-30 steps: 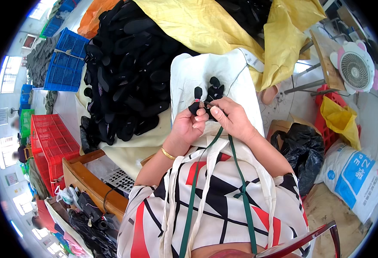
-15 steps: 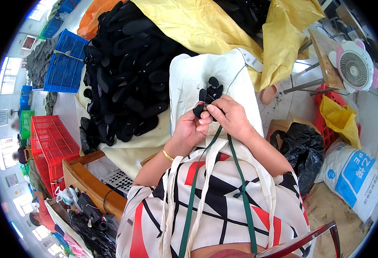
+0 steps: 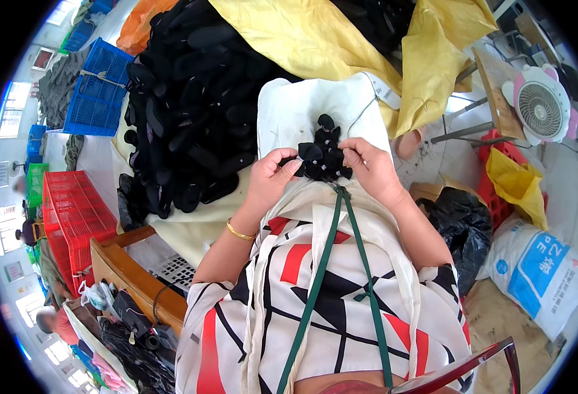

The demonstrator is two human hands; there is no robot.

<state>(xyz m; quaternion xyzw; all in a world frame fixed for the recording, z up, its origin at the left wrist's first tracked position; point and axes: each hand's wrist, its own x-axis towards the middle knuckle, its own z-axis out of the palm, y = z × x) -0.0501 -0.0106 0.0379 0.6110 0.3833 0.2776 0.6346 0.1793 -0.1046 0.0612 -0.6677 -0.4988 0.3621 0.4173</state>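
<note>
black pieces (image 3: 322, 161): matt, rubbery | lap cloth (image 3: 295, 111): white fabric | crate (image 3: 72, 210): red plastic | bench (image 3: 128, 272): wood

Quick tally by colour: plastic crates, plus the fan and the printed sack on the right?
Blue plastic crates: 2
Red plastic crate: 1
Green plastic crate: 1
White and pink round fan: 1
White and blue printed sack: 1
Total: 6

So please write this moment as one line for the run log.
left hand: holds black pieces | right hand: holds same pieces | under: white cloth
</note>
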